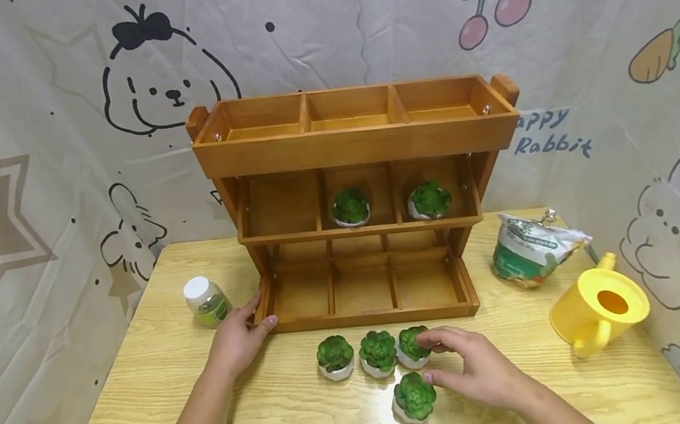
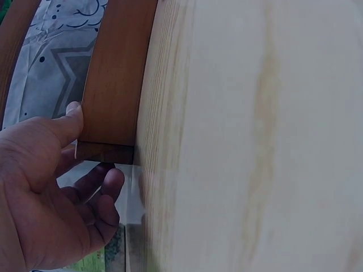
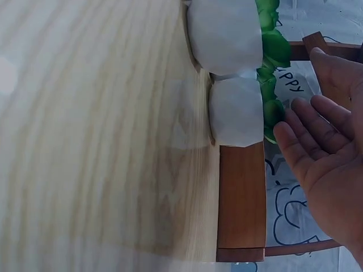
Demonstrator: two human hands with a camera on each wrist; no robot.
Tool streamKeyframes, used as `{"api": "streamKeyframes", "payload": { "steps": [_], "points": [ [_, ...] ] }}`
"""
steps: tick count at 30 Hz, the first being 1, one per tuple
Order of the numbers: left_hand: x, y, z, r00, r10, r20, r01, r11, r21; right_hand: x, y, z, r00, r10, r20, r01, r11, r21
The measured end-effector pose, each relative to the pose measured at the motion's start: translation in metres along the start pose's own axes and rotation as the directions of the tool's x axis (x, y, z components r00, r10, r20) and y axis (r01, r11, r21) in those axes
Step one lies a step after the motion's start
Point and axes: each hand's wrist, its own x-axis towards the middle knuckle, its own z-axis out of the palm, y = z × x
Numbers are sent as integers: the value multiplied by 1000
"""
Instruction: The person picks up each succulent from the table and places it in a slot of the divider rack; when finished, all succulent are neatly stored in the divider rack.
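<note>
A tiered wooden shelf [image 1: 373, 318] with divided compartments stands at the back of the table. My left hand [image 1: 237, 339] grips its lower left corner, thumb on the front; in the left wrist view the fingers curl by the shelf's end [image 2: 113, 85]. My right hand [image 1: 477, 368] is beside the potted succulents in front of the shelf, fingers apart and nothing held. Its fingers are nearest the rear right succulent [image 1: 412, 344], its thumb nearest the front succulent [image 1: 414, 397]; contact is unclear. Two more stand left, a middle succulent [image 1: 378, 352] and a left succulent [image 1: 335, 356].
The shelf's middle tier holds two succulents, one central [image 1: 350, 207] and one right [image 1: 430, 199]. A white-lidded jar [image 1: 207, 301] stands left of the shelf. On the right are a clipped green-and-white bag [image 1: 532, 248] and a yellow watering can [image 1: 597, 308]. A printed curtain [image 1: 318, 31] hangs behind.
</note>
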Motion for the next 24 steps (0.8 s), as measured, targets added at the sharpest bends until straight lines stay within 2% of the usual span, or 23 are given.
{"api": "streamKeyframes", "payload": {
  "steps": [5, 9, 13, 17, 24],
  "points": [
    [-1, 1, 0, 1000, -5, 4, 5, 1000, -3, -5, -1, 3, 1000, -24, -3, 24, 999, 24],
    [-1, 1, -1, 1000, -9, 7, 9, 1000, -3, -8, -2, 6, 996, -93, -9, 94, 994, 58],
    [-1, 2, 0, 1000, -11, 6, 11, 1000, -6, -11, -6, 8, 989, -142, -35, 144, 989, 47],
    [-2, 2, 0, 1000, -15, 7, 15, 1000, -9, -14, -9, 11, 991, -132, -29, 134, 990, 51],
    [-1, 1, 0, 1000, -7, 4, 7, 1000, -6, -20, -7, 17, 997, -76, 33, 73, 995, 73]
  ]
}}
